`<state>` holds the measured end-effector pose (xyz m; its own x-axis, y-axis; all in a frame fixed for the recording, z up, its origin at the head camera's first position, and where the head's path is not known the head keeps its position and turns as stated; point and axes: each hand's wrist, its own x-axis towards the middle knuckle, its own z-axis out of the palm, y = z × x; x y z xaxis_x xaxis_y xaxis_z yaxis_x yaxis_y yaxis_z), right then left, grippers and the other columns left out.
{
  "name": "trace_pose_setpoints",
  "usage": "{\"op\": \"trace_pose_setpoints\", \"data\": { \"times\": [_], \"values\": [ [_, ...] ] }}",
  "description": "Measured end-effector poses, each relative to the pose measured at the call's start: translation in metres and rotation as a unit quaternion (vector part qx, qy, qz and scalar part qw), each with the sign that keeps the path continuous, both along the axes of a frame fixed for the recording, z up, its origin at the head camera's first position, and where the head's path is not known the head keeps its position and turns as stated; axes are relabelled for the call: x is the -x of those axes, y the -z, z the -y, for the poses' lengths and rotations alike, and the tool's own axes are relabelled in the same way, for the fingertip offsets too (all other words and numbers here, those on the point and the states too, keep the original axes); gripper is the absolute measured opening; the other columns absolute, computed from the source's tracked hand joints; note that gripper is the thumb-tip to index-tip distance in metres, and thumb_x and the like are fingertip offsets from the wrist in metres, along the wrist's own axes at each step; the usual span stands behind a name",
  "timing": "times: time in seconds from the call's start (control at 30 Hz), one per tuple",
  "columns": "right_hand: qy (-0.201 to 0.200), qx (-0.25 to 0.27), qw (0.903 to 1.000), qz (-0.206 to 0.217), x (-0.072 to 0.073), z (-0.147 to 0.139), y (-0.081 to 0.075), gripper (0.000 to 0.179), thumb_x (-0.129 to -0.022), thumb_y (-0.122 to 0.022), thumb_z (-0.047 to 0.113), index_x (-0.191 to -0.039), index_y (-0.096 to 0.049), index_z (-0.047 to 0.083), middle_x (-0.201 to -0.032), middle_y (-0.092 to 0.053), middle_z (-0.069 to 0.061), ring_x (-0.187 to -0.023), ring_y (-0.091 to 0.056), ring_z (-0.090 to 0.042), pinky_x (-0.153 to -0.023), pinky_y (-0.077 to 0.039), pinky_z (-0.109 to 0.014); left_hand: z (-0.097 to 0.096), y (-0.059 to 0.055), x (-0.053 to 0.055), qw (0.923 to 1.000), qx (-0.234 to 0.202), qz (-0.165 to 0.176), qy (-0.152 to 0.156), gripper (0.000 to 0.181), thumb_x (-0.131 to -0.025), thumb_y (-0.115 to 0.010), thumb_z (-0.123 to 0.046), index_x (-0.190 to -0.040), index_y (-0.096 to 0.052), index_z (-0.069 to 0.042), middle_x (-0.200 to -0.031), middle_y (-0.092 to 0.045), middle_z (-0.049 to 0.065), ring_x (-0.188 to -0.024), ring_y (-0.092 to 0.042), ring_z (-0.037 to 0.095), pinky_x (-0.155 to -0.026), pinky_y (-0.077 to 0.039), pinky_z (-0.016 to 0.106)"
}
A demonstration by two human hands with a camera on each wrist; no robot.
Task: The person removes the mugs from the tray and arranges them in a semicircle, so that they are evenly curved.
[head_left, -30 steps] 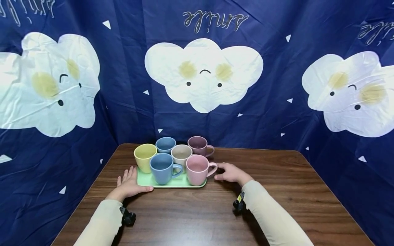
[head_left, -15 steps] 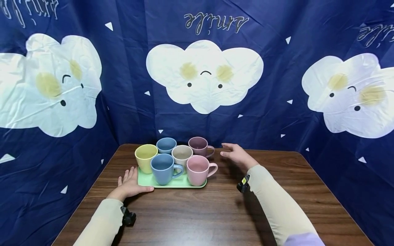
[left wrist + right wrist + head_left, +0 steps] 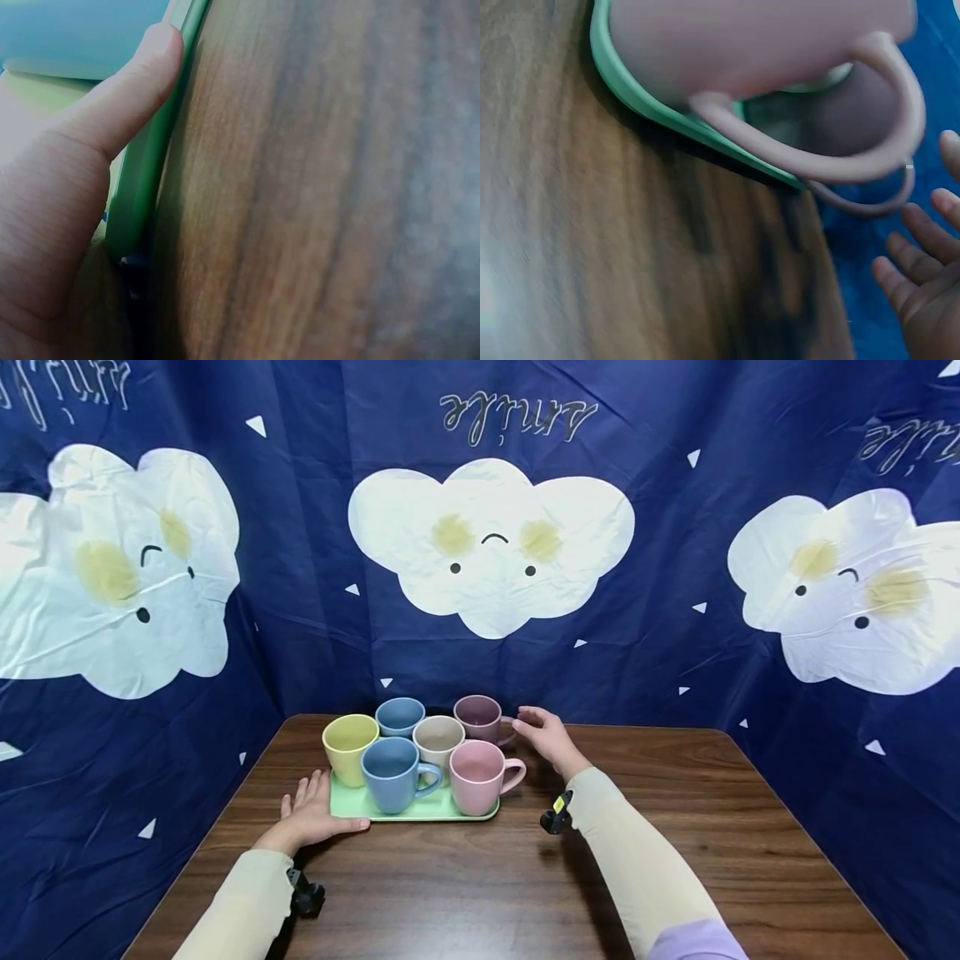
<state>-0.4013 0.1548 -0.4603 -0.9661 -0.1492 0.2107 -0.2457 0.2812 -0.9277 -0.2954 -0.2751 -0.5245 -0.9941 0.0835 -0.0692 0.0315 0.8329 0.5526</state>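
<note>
My left hand (image 3: 303, 818) rests at the left front corner of a light green tray (image 3: 442, 810), fingers spread along its side. Its thumb (image 3: 150, 79) lies against the front rim. On the tray stand a yellow cup (image 3: 348, 752), a blue mug (image 3: 390, 781), a second blue cup (image 3: 400, 718), a beige cup (image 3: 438, 743), a pink mug (image 3: 474, 785) and a purple mug (image 3: 476, 720). Beside the purple mug's handle (image 3: 507, 731) is my right hand (image 3: 551, 742), with fingertips overlapping that handle in the head view. In the right wrist view its fingers are extended and hold nothing.
A brown wood-grain table (image 3: 465, 893) carries the tray near its back edge. Dark blue cloth (image 3: 645, 677) printed with white clouds hangs behind and on both sides. The pink mug's handle (image 3: 802, 161) sticks out past the tray's right edge.
My right hand has moved from beside the pink mug's handle to the back, then left to the purple mug's handle. The left hand, tray and mugs keep their places.
</note>
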Motion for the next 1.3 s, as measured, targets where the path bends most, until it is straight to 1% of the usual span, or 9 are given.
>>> {"op": "trace_pose_setpoints", "data": {
  "times": [0.17, 0.23, 0.4, 0.57, 0.67, 0.87, 1.1, 1.17, 1.3],
  "values": [
    [0.013, 0.013, 0.9997, 0.014, 0.005, 0.012, 0.009, 0.048, -0.097, -0.068, 0.009, -0.139, -0.054, -0.008, -0.135, -0.061, -0.026, -0.125, -0.056, -0.036, -0.107, -0.044, -0.045, 0.002, 0.005, 0.005, 1.0000, -0.003, -0.007, -0.003, 0.149, -0.065, -0.074, -0.081, -0.155, -0.001, 0.013, -0.160, 0.001, 0.041, -0.146, 0.008, 0.059, -0.107, 0.012, 0.078],
    [0.015, 0.013, 0.9996, 0.022, 0.006, 0.016, 0.012, 0.046, -0.098, -0.067, 0.009, -0.140, -0.054, -0.007, -0.134, -0.062, -0.024, -0.122, -0.058, -0.034, -0.102, -0.047, -0.042, 0.002, 0.005, 0.006, 1.0000, -0.004, -0.008, -0.004, 0.150, -0.064, -0.075, -0.081, -0.155, -0.002, 0.014, -0.160, 0.001, 0.041, -0.146, 0.008, 0.059, -0.107, 0.013, 0.077],
    [0.022, 0.017, 0.9986, 0.046, 0.010, 0.023, 0.016, 0.043, -0.100, -0.065, 0.012, -0.140, -0.056, -0.001, -0.132, -0.063, -0.019, -0.110, -0.063, -0.027, -0.085, -0.054, -0.037, 0.000, 0.001, 0.006, 1.0000, 0.001, -0.003, -0.004, 0.150, -0.065, -0.075, -0.080, -0.155, -0.001, 0.014, -0.160, 0.003, 0.040, -0.147, 0.009, 0.057, -0.108, 0.014, 0.075],
    [0.024, 0.037, 0.9973, 0.059, 0.014, 0.028, 0.019, 0.037, -0.100, -0.064, 0.011, -0.135, -0.059, 0.000, -0.129, -0.064, -0.019, -0.101, -0.067, -0.025, -0.086, -0.057, -0.043, -0.002, -0.004, 0.003, 1.0000, 0.001, 0.003, -0.003, 0.149, -0.066, -0.075, -0.079, -0.155, 0.000, 0.013, -0.160, 0.003, 0.040, -0.147, 0.009, 0.057, -0.109, 0.014, 0.075],
    [0.023, 0.056, 0.9963, 0.061, 0.017, 0.031, 0.021, 0.032, -0.101, -0.063, 0.009, -0.130, -0.061, -0.002, -0.124, -0.065, -0.019, -0.099, -0.068, -0.029, -0.087, -0.057, -0.047, -0.003, -0.006, 0.000, 1.0000, 0.001, 0.004, -0.003, 0.149, -0.065, -0.074, -0.081, -0.156, 0.000, 0.012, -0.161, 0.003, 0.038, -0.148, 0.009, 0.055, -0.110, 0.013, 0.074],
    [0.025, 0.090, 0.9930, 0.071, 0.019, 0.034, 0.022, 0.026, -0.101, -0.061, 0.005, -0.125, -0.062, -0.005, -0.116, -0.065, -0.017, -0.107, -0.065, -0.038, -0.090, -0.056, -0.052, -0.004, -0.006, -0.003, 0.9999, 0.000, 0.009, -0.009, 0.150, -0.064, -0.074, -0.082, -0.156, -0.001, 0.012, -0.161, 0.002, 0.038, -0.148, 0.009, 0.055, -0.110, 0.013, 0.074],
    [0.035, 0.131, 0.9857, 0.100, 0.019, 0.034, 0.021, 0.022, -0.099, -0.063, 0.004, -0.118, -0.066, -0.007, -0.107, -0.067, -0.013, -0.086, -0.069, -0.031, -0.087, -0.057, -0.054, -0.002, -0.002, -0.003, 0.9998, -0.010, 0.003, -0.014, 0.150, -0.064, -0.076, -0.079, -0.155, -0.002, 0.014, -0.160, 0.002, 0.039, -0.148, 0.009, 0.056, -0.109, 0.015, 0.074],
    [0.036, 0.135, 0.9845, 0.106, 0.019, 0.034, 0.021, 0.022, -0.100, -0.063, 0.004, -0.118, -0.066, -0.007, -0.109, -0.067, -0.015, -0.088, -0.069, -0.035, -0.088, -0.057, -0.055, -0.002, -0.001, -0.003, 0.9998, -0.009, 0.002, -0.015, 0.150, -0.064, -0.076, -0.079, -0.155, -0.002, 0.014, -0.161, 0.001, 0.039, -0.148, 0.009, 0.056, -0.109, 0.014, 0.074],
    [0.037, 0.143, 0.9831, 0.108, 0.019, 0.034, 0.019, 0.023, -0.100, -0.062, 0.004, -0.119, -0.066, -0.007, -0.115, -0.067, -0.022, -0.101, -0.066, -0.047, -0.091, -0.055, -0.056, -0.002, 0.001, -0.003, 0.9999, -0.005, 0.000, -0.014, 0.150, -0.064, -0.075, -0.080, -0.156, -0.002, 0.013, -0.161, 0.002, 0.039, -0.148, 0.009, 0.056, -0.109, 0.015, 0.074]
  ]
}}
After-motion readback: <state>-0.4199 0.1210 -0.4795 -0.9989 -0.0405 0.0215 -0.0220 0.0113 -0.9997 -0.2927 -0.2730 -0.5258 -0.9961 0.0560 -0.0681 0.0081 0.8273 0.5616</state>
